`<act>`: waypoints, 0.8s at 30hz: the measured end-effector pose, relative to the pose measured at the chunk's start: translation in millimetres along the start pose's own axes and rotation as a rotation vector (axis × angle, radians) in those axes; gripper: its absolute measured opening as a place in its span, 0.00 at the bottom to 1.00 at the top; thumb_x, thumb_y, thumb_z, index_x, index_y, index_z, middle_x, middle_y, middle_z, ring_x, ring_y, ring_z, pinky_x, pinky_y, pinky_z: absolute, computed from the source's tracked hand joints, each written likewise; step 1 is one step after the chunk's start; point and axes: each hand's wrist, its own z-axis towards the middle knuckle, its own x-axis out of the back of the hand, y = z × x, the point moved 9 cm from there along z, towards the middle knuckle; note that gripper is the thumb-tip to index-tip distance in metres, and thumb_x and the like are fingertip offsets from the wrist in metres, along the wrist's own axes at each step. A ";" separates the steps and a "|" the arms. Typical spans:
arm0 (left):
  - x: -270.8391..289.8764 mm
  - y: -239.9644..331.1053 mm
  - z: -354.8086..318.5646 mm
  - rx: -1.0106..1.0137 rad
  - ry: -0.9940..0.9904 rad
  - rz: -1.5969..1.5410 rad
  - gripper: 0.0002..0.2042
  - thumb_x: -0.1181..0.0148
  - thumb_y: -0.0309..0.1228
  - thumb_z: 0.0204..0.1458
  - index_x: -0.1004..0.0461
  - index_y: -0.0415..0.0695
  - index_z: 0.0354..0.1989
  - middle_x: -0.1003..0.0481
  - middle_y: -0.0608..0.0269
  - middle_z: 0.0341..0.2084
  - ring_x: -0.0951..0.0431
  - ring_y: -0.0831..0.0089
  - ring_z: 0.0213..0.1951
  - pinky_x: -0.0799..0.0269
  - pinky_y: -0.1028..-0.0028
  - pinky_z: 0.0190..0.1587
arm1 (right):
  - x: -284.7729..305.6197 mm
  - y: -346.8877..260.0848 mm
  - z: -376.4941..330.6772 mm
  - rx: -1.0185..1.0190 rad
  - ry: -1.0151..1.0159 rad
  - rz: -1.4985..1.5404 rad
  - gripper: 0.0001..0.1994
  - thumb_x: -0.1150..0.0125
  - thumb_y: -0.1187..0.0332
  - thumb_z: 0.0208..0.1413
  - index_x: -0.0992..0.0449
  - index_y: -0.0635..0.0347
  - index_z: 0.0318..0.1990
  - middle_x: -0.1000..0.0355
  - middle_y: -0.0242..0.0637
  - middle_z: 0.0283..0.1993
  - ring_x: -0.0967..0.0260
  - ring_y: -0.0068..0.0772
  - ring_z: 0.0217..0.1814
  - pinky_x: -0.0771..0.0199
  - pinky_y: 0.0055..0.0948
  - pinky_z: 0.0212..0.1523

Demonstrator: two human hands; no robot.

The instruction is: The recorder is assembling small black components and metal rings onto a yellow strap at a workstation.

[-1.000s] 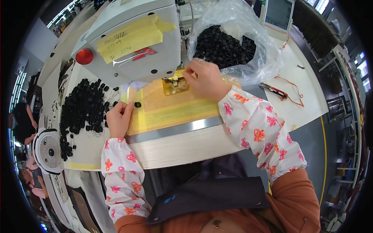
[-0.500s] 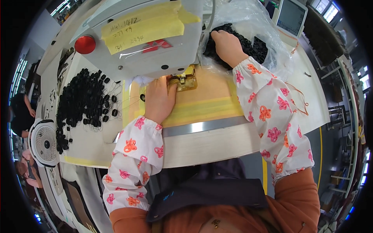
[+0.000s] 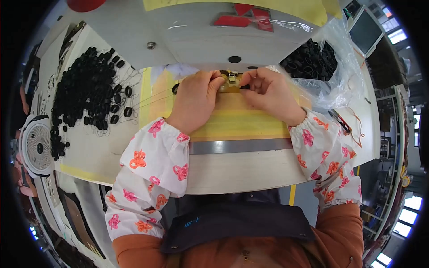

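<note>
A pale grey sewing machine head (image 3: 187, 44) stands over the yellow-taped work plate (image 3: 241, 118). Its small metal presser foot (image 3: 232, 79) sits between my hands. My left hand (image 3: 193, 97) is closed in a pinch just left of the foot; what is in its fingers is hidden. To the right of the foot, my right hand (image 3: 273, 94) pinches a small black loop (image 3: 245, 86) between thumb and fingers. Beside my left wrist another black loop (image 3: 175, 89) hangs on threads that run leftward.
A heap of threaded black loops (image 3: 85, 85) covers the table's left side. Loose loops (image 3: 313, 60) fill a clear plastic bag (image 3: 344, 87) at the right. Thread snips (image 3: 340, 121) and an orange cord (image 3: 357, 127) lie nearby. A white fan (image 3: 38, 145) and a screen (image 3: 366, 31) stand farther out.
My right hand has come from the bag of loops to the presser foot and now holds a loop. The left hand's fingers have drawn into a pinch. The view has moved closer to the machine.
</note>
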 end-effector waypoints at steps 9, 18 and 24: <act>-21.4 -9.1 -12.4 0.281 -0.274 -0.578 0.06 0.52 0.26 0.51 0.31 0.37 0.32 0.33 0.74 0.22 0.38 0.88 0.24 0.42 0.85 0.27 | -3.9 4.1 -7.8 0.008 0.006 0.342 0.11 0.46 0.82 0.44 0.35 0.68 0.38 0.31 0.35 0.32 0.31 0.18 0.33 0.29 0.16 0.33; -12.6 -12.8 -7.2 0.298 -0.290 -0.639 0.10 0.40 0.29 0.41 0.30 0.39 0.30 0.36 0.73 0.16 0.40 0.86 0.19 0.42 0.82 0.22 | -14.8 -14.6 2.7 0.032 -0.101 0.412 0.11 0.48 0.81 0.46 0.36 0.69 0.40 0.31 0.37 0.33 0.30 0.24 0.32 0.27 0.20 0.33; -22.2 10.5 -9.9 0.102 -0.355 -0.243 0.16 0.37 0.39 0.36 0.28 0.47 0.35 0.32 0.63 0.14 0.29 0.67 0.20 0.36 0.71 0.23 | -19.8 2.0 -3.7 -0.184 -0.119 0.197 0.14 0.50 0.79 0.46 0.37 0.71 0.42 0.31 0.34 0.24 0.31 0.23 0.20 0.31 0.19 0.20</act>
